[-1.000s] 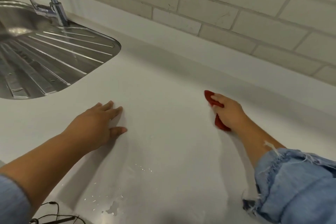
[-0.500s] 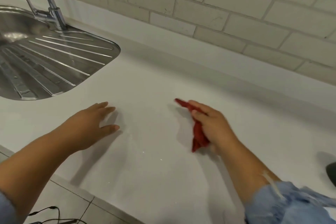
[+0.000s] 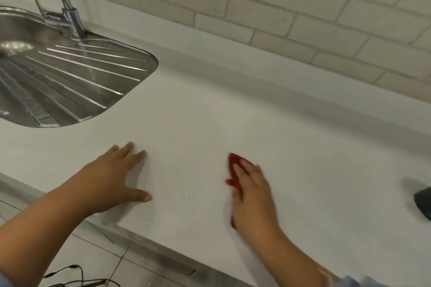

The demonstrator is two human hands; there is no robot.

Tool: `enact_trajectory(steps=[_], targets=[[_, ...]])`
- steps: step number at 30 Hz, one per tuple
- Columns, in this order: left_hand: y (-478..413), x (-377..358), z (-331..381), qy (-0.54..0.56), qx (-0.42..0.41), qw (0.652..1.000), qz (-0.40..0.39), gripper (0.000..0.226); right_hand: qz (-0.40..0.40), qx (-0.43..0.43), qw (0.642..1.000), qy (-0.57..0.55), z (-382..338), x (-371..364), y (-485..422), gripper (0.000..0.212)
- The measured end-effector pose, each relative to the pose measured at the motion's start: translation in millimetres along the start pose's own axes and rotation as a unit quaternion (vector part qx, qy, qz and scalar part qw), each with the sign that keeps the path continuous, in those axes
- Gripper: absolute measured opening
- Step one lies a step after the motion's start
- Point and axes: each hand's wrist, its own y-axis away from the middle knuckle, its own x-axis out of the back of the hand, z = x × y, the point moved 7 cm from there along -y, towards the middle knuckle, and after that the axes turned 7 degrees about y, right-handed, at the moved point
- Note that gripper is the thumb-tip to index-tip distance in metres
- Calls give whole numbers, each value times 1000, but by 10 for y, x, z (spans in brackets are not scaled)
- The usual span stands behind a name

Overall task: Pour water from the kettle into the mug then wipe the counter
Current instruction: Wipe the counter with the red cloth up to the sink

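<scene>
White laminate table (image 3: 233, 109): we press the crumpled red cloth (image 3: 234, 165) under our flattened right hand (image 3: 253, 196), droplets (image 3: 186, 193) lying leftward toward the splayed, empty left hand (image 3: 112, 182).

The tabletop (image 3: 233, 112) lies bare between the left hand (image 3: 112, 182) and right hand (image 3: 253, 196), and behind them up to the tiled wall (image 3: 279, 7). The sink drainer (image 3: 70, 81) and tap (image 3: 67, 11) bound the left; a dark object (image 3: 423, 201) sits at the right edge.
</scene>
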Motion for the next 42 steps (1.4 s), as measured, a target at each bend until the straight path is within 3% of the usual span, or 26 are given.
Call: enact_trajectory(steps=[3, 5, 7, 10, 12, 15, 20, 23, 26, 30, 34, 38, 42], targets=[[14, -12, -37, 3, -6, 1000, 11, 105, -50, -51, 975, -210, -344, -209, -241, 46], [35, -14, -44, 5, -12, 1000, 17, 104, -10, -90, 921, -378, -315, -119, -329, 43], [43, -16, -48, 6, -17, 1000, 21, 103, 49, -114, 902, -414, -71, 102, -306, 40], [43, -2, -85, 22, -23, 999, 39, 98, 131, -123, 943, -280, 468, 485, -223, 40], [32, 53, -164, 34, -21, 997, 61, 95, 104, -138, 979, -107, 768, 592, -226, 41], [-8, 189, -406, 21, 15, 994, 102, 94, 55, -164, 984, 38, 887, 497, -253, 48], [-47, 247, -687, 25, 70, 993, 94, 99, 75, -62, 995, 22, 137, 65, -614, 43], [-65, 260, -670, 16, 73, 993, 89, 100, 21, 14, 999, -32, -486, -253, -915, 42], [-56, 264, -690, 19, 69, 994, 88, 101, -101, -5, 981, -163, -836, -454, -1104, 44], [-40, 242, -725, 27, 66, 993, 91, 106, -35, -44, 966, -253, -707, -44, -989, 40], [-64, 230, -723, 15, 66, 993, 93, 101, 6, -54, 981, -185, -232, 293, -414, 41], [-71, 245, -702, -4, 66, 994, 91, 99, 5, 7, 999, 45, -90, 78, -51, 46], [-82, 242, -708, -3, 68, 994, 88, 102, 13, 35, 997, 64, -500, -285, -229, 52]])
